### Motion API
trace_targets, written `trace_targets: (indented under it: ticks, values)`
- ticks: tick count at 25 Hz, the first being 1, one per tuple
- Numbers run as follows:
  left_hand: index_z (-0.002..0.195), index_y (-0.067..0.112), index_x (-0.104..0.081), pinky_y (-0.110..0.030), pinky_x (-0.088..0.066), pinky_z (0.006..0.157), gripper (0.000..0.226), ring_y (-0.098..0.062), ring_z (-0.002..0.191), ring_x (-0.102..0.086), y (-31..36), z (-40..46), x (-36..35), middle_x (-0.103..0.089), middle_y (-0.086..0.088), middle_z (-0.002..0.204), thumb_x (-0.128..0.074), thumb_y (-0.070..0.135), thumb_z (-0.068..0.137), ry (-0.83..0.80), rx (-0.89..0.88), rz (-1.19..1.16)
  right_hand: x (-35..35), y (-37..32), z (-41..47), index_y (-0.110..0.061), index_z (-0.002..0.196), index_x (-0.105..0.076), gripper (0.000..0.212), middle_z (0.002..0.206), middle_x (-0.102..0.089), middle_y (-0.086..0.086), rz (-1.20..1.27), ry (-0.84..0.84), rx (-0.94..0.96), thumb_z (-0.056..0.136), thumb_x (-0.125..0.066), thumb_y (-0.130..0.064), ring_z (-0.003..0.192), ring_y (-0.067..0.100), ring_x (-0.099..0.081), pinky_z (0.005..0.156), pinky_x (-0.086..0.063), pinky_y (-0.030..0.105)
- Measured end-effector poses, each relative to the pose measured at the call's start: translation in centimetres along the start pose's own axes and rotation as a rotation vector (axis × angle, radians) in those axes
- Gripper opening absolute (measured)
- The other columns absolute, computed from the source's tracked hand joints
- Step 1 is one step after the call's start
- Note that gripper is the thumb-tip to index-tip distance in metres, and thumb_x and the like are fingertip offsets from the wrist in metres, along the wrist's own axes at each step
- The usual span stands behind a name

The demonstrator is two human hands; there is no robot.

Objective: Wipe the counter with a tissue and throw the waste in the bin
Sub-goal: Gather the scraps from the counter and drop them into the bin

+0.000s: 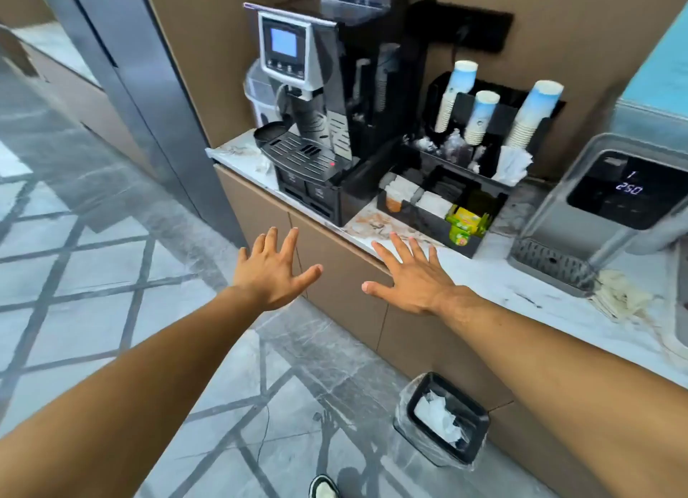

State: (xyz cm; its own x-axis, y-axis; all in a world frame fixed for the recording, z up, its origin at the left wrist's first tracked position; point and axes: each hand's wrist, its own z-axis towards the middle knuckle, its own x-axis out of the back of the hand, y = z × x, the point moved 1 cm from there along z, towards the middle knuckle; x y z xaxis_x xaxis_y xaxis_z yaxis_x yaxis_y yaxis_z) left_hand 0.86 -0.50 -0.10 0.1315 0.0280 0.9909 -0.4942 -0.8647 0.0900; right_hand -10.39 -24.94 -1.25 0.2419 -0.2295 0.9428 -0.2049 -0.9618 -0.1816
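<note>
Head view, and both hands are out front, fingers spread wide, holding nothing: the left hand point(273, 270) hangs over the floor short of the cabinet, the right hand point(411, 274) hovers at the near edge of the desk point(495, 278). No tissue in either grip yet. The likely supply is the white napkins point(513, 164) standing in the black organiser point(439, 214), far side of the desk. Reaching there could go wrong: the paper cups point(478, 116) stand stacked just beside them, and a careless sleeve-less arm could topple a stack. Brown stains sit near the organiser, so a dry wipe may only smear. A crumpled used tissue point(618, 296) lies right, by the water dispenser point(610, 203). The coffee machine point(309, 99) crowds the left. The bin point(445, 419) stands on the marble floor point(93, 266) below, open and part full.
</note>
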Motion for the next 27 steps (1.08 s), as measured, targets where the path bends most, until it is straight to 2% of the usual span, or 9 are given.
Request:
trace_targets:
  ticks: [9, 17, 27]
  values:
    - [0.157, 0.032, 0.002, -0.061, -0.015, 0.12, 0.097, -0.036, 0.152, -0.01, -14.0, 3.0, -0.4, -0.006, -0.014, 0.166, -0.014, 0.089, 0.08, -0.028, 0.122, 0.015, -0.2, -12.2, 11.4, -0.042, 0.153, 0.007, 0.09, 0.164, 0.018, -0.001, -0.059, -0.025, 0.132, 0.081, -0.027, -0.084, 0.151, 0.031, 0.014, 0.12, 0.006, 0.058]
    - [0.157, 0.029, -0.004, -0.059, -0.016, 0.12, 0.1, -0.034, 0.151, -0.014, -22.2, 7.1, -1.0, -0.011, -0.014, 0.165, -0.016, 0.089, 0.078, -0.035, 0.248, -0.018, -1.1, -19.5, 21.7, -0.041, 0.153, 0.007, 0.09, 0.164, 0.017, 0.001, -0.112, -0.071, 0.267, 0.08, -0.026, -0.083, 0.15, 0.03, 0.016, 0.12, 0.007, 0.057]
    - [0.157, 0.031, -0.004, -0.058, -0.016, 0.119, 0.099, -0.033, 0.151, -0.013, -30.0, 22.3, 0.0, -0.013, -0.014, 0.164, -0.016, 0.089, 0.078, -0.064, 0.245, 0.011, -0.2, -24.6, 39.2, -0.035, 0.155, 0.007, 0.091, 0.164, 0.016, 0.005, -0.017, -0.013, 0.338, 0.084, -0.033, -0.077, 0.151, 0.031, 0.013, 0.122, 0.005, 0.052]
